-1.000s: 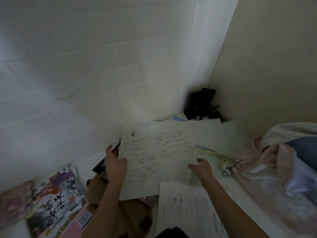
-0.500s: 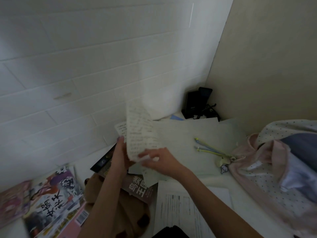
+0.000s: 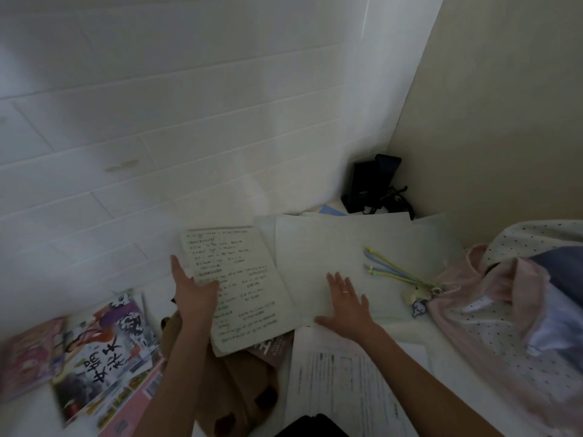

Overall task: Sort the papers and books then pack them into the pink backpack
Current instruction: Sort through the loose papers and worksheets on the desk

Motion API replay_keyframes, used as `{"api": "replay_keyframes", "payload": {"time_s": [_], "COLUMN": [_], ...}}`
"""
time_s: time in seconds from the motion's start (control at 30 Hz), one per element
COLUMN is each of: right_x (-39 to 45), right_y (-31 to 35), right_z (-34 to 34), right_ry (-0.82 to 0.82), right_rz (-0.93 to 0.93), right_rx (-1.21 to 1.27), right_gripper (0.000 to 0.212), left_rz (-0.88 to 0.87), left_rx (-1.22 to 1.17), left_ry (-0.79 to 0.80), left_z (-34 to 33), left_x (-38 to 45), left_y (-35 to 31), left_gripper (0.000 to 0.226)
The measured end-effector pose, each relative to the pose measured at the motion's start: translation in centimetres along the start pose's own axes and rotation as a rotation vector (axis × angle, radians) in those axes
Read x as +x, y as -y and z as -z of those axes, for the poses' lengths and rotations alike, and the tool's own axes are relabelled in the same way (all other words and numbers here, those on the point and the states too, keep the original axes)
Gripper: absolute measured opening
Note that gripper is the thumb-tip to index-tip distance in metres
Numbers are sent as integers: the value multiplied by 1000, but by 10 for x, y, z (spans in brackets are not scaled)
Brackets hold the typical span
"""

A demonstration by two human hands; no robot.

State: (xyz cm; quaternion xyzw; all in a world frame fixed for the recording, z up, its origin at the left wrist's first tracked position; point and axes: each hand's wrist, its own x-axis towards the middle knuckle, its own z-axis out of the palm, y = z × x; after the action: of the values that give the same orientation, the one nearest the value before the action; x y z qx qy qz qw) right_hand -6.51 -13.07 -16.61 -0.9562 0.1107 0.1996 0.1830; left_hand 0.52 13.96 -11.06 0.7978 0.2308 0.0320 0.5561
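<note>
Head view
Left hand point(image 3: 193, 291): laid with fingers straight on the left edge of a handwritten sheet point(image 3: 236, 285); thumb over the paper, nothing gripped.
Right hand point(image 3: 345, 305): spread flat, fingers straight, pressed on a pale blank sheet point(image 3: 331, 247); a ring is seen on one finger; nothing is held in its grip.
Handwritten sheet: lying just left of the blank sheet, their edges touching; its lower end is laid over a dark book point(image 3: 273, 346).
Printed sheet point(image 3: 340, 383): lying nearest the camera, under the right forearm.
Books point(image 3: 104, 351): a colourful stack at lower left on the white counter point(image 3: 419, 332), well apart from the backpack; the far-left cover is blurred.
Backpack point(image 3: 492, 316): pink with small dots, lying open at the right edge, with blue lining seen inside.
Pens point(image 3: 388, 264): thin yellow and blue ones lying on the blank sheet, beside a small charm point(image 3: 418, 307) by the backpack.
Brown plush point(image 3: 239, 392): lying between the forearms, partly under the papers.
Black device point(image 3: 372, 187): standing in the far corner against the tiled wall point(image 3: 157, 121), cables beside it.
</note>
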Motion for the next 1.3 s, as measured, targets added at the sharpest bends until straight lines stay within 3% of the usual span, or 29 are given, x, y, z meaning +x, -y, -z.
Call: {"api": "replay_keyframes", "payload": {"time_s": [0.17, 0.27, 0.47, 0.57, 0.67, 0.8, 0.9, 1.0, 1.17, 1.23, 1.3], "right_x": [13, 18, 13, 6, 1, 7, 12, 7, -8, -14, -17], "right_y": [-8, -5, -6, -2, -3, -2, 2, 9, 32, 54, 75], "right_z": [-13, -14, -2, 12, 24, 42, 56, 71, 91, 97, 101], "right_ry": [-6, -2, -98, -303, -341, -370, -444, -508, -726, -734, -464], "right_rz": [-4, 17, 269, 233, 95, 82, 100, 80, 138, 170, 135], "right_rx": [-131, -226, -538, -576, -434, -340, -253, -103, 273, 708, 1390], "right_gripper": [92, 78, 56, 49, 35, 10, 30, 42, 28, 26, 25], "left_rz": [-30, -68, 5, -23, -79, -153, -136, -133, -166, -140, -3], "left_rx": [114, 106, -110, -98, -27, 18, 40, 60, 48, 61, -74], "left_ry": [270, 298, 139, 69, -97, -219, -222, -201, -94, 12, 149], "left_z": [4, 4, 10, 11, 15, 18, 17, 17, 15, 8, 0], "left_x": [-3, -1, 4, 2, 0, -2, -3, -3, 1, 3, 2], "left_y": [19, 23, 27, 20, 8, 0, -2, -1, 3, 2, 1], "left_gripper": [105, 97, 70, 61, 45, 39, 37, 36, 35, 36, 33]}}
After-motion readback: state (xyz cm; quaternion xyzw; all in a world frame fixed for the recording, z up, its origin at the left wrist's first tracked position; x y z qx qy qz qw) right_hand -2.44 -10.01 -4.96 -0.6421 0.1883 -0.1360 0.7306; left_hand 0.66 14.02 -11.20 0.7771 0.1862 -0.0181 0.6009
